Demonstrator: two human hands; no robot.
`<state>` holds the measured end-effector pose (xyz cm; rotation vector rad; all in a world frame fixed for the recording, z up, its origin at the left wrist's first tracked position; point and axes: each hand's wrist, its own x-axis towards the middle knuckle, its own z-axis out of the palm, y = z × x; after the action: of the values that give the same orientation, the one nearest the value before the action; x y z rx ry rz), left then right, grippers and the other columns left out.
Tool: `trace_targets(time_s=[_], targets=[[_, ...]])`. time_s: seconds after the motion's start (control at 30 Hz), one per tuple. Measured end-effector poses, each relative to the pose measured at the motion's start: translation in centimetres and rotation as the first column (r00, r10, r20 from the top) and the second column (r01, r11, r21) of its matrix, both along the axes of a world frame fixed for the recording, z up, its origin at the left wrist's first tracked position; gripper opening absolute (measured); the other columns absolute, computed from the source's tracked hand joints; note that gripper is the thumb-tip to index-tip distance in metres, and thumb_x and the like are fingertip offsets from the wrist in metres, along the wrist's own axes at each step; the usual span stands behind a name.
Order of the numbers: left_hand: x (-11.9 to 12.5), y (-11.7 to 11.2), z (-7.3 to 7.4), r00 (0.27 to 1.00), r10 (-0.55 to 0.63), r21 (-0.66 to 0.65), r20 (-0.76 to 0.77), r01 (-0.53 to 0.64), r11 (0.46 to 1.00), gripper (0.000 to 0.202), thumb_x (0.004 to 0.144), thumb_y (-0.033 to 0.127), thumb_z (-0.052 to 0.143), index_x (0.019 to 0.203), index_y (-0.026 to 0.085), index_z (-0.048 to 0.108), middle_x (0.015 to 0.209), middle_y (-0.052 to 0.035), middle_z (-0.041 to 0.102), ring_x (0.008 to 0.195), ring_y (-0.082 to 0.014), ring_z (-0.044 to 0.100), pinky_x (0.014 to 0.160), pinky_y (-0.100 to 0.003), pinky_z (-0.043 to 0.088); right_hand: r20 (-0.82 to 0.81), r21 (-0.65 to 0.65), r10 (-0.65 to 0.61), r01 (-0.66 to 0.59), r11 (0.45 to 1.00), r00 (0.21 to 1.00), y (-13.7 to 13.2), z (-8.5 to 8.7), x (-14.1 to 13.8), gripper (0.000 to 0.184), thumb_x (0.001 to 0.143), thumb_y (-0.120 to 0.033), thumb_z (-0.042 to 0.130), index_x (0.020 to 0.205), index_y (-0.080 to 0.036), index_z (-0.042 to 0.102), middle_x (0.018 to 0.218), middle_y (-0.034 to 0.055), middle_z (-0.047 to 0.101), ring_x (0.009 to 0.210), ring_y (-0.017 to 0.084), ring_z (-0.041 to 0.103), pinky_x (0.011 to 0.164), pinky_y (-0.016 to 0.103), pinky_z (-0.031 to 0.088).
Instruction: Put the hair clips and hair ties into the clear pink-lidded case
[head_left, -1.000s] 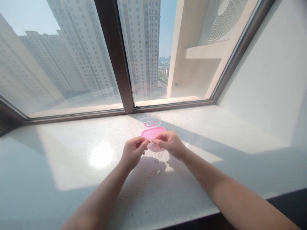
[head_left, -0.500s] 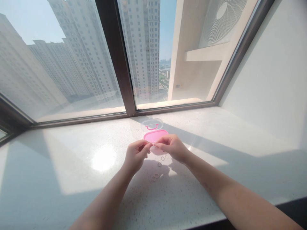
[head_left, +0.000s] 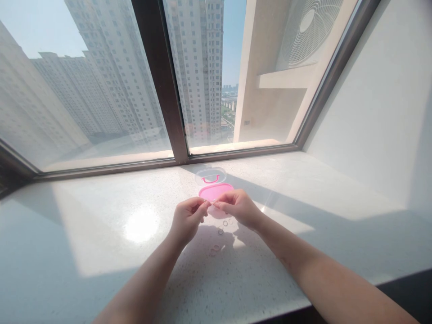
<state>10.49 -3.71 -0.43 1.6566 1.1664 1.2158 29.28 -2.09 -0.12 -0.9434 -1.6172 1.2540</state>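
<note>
My left hand (head_left: 189, 220) is closed in a pinch, its fingertips meeting those of my right hand (head_left: 239, 206) just in front of a pink oval container (head_left: 212, 191). Between the two pinches is a tiny pale thing that looks like a ring (head_left: 207, 200), mostly covered by the fingers. Below the hands, several thin rings lie loose on the white speckled sill, among them a dark ring (head_left: 220, 231) and paler rings (head_left: 215, 249). My right hand hides part of the container.
Behind the container lies a clear oval lid (head_left: 199, 176) with a pink handle (head_left: 211, 180). The brown window frame (head_left: 148, 164) bounds the far side of the sill (head_left: 111, 297), and a white wall (head_left: 378, 135) rises at the right. Strong sun glare (head_left: 141, 224) marks the left.
The whole view has shifted slightly to the left. Both hands keep their pinch in the same place over the sill, with hardly any movement of the fingers.
</note>
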Motion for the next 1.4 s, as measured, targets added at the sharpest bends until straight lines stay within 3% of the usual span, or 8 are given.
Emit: trace_targets(time_s=[1.4], targets=[[0.00, -0.11, 0.23, 0.999, 0.007, -0.006, -0.044, -0.007, 1.000, 0.025, 0.086, 0.033, 0.060, 0.071, 0.015, 0.067, 0.056, 0.0009, 0.059, 0.048, -0.0094, 0.053, 0.047, -0.019, 0.043, 0.002, 0.007, 0.019, -0.019, 1.000, 1.000, -0.04, 0.11, 0.03, 0.022, 0.080, -0.034, 0.067, 0.072, -0.013, 0.068, 0.058, -0.0004, 0.054, 0.053, 0.010, 0.045, 0.048, 0.023, 0.033]])
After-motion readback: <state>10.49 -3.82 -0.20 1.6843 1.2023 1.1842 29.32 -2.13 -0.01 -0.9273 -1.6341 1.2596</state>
